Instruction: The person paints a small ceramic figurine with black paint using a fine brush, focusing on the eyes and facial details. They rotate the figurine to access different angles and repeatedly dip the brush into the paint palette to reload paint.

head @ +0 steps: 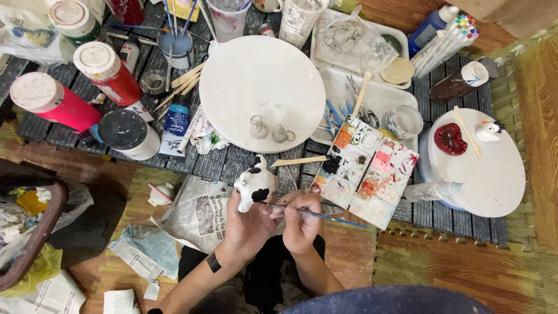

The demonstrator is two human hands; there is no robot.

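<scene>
White clay, patched with black, makes up the small cow figurine (254,185) that is being held up by the left hand (244,224), whose fingers are being kept clamped around its lower body. It is being held just above the near edge of the dark slatted surface (442,216), over a sheet of newspaper (195,212). A thin blue-handled paintbrush (314,214) is being pinched between the closed fingers of the right hand (299,224), and its tip is being pressed against the figurine's side. Just beside the hands, to the right, a paint-smeared palette (366,168) is being left open. Beyond the figurine, a round white board (261,87) is being used to carry two small unpainted clay pieces (270,131). Red, pink and black paint bottles (87,96) are being kept lying to the left.
</scene>
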